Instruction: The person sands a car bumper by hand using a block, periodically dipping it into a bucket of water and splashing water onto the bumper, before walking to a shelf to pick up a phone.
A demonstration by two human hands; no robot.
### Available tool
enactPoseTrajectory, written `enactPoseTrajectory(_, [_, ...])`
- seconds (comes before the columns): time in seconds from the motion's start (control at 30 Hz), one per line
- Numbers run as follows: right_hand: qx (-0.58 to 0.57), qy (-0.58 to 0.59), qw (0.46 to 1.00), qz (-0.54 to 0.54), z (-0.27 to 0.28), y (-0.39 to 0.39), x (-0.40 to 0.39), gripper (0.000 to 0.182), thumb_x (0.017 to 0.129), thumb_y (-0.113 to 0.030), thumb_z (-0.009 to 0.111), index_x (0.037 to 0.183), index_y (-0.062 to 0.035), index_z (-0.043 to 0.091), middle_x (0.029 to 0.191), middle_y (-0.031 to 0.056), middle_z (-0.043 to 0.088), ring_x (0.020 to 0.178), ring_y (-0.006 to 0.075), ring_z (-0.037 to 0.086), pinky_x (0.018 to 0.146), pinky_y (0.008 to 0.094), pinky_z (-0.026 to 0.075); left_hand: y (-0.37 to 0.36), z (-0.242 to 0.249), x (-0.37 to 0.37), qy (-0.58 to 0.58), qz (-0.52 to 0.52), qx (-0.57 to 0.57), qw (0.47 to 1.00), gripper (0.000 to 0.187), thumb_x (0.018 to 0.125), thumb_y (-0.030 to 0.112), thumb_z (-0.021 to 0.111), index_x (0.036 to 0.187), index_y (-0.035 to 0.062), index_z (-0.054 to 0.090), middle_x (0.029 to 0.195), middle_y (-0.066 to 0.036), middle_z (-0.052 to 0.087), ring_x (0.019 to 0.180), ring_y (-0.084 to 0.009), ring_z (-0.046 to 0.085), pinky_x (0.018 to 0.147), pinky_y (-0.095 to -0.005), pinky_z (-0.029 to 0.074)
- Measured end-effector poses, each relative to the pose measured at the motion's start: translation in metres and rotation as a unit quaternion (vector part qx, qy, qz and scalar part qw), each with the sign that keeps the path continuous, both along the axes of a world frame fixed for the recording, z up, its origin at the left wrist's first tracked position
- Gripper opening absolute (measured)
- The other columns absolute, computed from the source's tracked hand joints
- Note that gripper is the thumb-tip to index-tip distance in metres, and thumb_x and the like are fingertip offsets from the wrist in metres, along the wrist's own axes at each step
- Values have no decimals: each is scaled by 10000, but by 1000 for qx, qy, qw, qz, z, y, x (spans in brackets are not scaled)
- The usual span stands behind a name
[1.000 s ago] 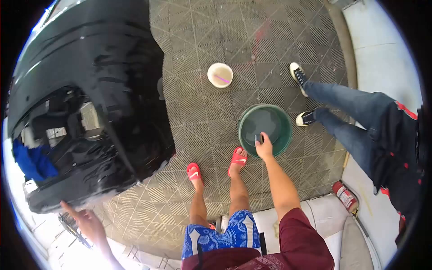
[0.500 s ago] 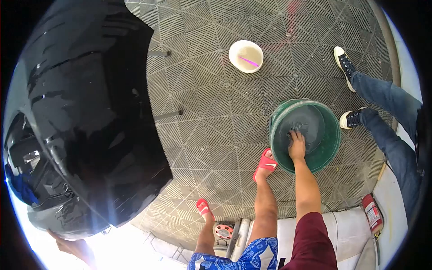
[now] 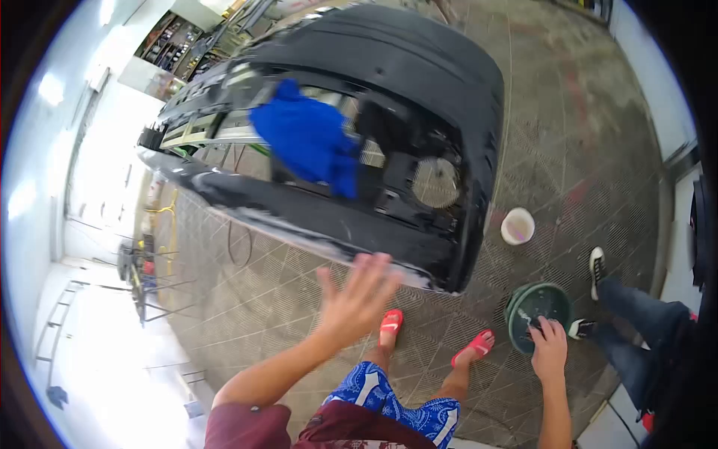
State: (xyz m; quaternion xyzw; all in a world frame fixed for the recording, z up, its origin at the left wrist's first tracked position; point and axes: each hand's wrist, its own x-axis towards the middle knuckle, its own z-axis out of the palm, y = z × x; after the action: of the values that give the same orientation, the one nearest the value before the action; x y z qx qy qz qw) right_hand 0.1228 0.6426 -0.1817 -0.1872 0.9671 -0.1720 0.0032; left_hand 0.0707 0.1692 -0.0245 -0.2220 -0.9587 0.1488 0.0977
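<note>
My left hand (image 3: 360,295) is open with fingers spread, its fingertips right at the lower edge of a black car bumper (image 3: 336,228). That edge has a pale, scuffed strip along it. On the bumper's open side lies a crumpled blue cloth (image 3: 307,138). Over the green bucket (image 3: 516,343), my right hand (image 3: 550,348) has its fingers curled around something dark and small that I cannot make out. Water shows inside the bucket, with white glints near the fingers.
A white tub (image 3: 517,227) with a pinkish stick in it stands on the ridged floor (image 3: 299,329) beyond the bucket. Another person in jeans (image 3: 636,318) and dark sneakers is at the right, close to the bucket. Shelves (image 3: 170,45) fill the far left corner.
My view has swung left and up onto the bumper. My left hand has come into view at its edge. My right hand has risen from inside the bucket to above it.
</note>
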Motion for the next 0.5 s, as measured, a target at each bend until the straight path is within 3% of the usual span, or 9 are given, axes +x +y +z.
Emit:
enactPoseTrajectory(0.07, [11, 18, 999, 24, 114, -57, -12, 406, 746, -5, 713, 1145, -70, 756, 1351, 142, 670, 1241, 379, 624, 1105, 544, 501, 4, 1, 6, 8, -36, 54, 998, 675, 921, 233, 671, 1585, 219, 548, 1745, -134, 378, 1644, -340, 285, 1241, -799, 5])
enactPoseTrajectory(0.1, [7, 16, 999, 47, 162, -93, -21, 410, 739, -15, 724, 1143, -73, 757, 1333, 134, 675, 1218, 366, 632, 1080, 528, 511, 1, 4, 7, -11, -69, 38, 997, 682, 936, 274, 638, 1601, 172, 526, 1750, -127, 368, 1637, -322, 305, 1272, -741, 60])
enactPoseTrajectory(0.23, [27, 79, 990, 110, 290, -259, -62, 385, 762, -69, 748, 1145, -101, 763, 1267, 105, 689, 1166, 312, 650, 1026, 468, 528, -62, 44, -9, -28, -156, -10, 987, 660, 960, 288, 584, 1590, 98, 533, 1751, -110, 367, 1620, -278, 339, 1321, -596, 187])
enactPoseTrajectory(0.3, [14, 134, 980, 143, 325, -334, -83, 349, 789, -107, 754, 1137, -118, 770, 1188, 88, 702, 1138, 294, 663, 988, 450, 535, -98, 75, -15, 2, -182, -2, 983, 622, 951, 272, 596, 1538, 67, 579, 1724, -115, 406, 1606, -279, 355, 1323, -602, 194])
enactPoseTrajectory(0.37, [3, 121, 980, 157, 357, -401, -101, 306, 812, -128, 752, 1118, -129, 773, 1105, 75, 708, 1106, 280, 676, 960, 445, 538, -133, 116, -23, -116, -163, -9, 980, 605, 957, 269, 598, 1520, 45, 585, 1708, -115, 424, 1603, -274, 358, 1327, -598, 203])
enactPoseTrajectory(0.43, [29, 100, 982, 154, 380, -444, -118, 375, 809, -49, 758, 1172, -141, 751, 1208, 79, 703, 1140, 300, 672, 974, 455, 548, -158, 166, -41, -177, -78, -87, 977, 627, 976, 331, 627, 1531, 45, 568, 1666, -121, 482, 1589, -294, 382, 1330, -602, 200])
enactPoseTrajectory(0.5, [15, 124, 984, 128, 394, -456, -123, 313, 838, -75, 742, 1145, -134, 761, 1157, 81, 712, 1110, 305, 683, 961, 450, 551, -204, 170, -59, 31, -119, 68, 990, 630, 933, 428, 718, 1441, 62, 644, 1603, -155, 539, 1531, -331, 461, 1321, -614, 211])
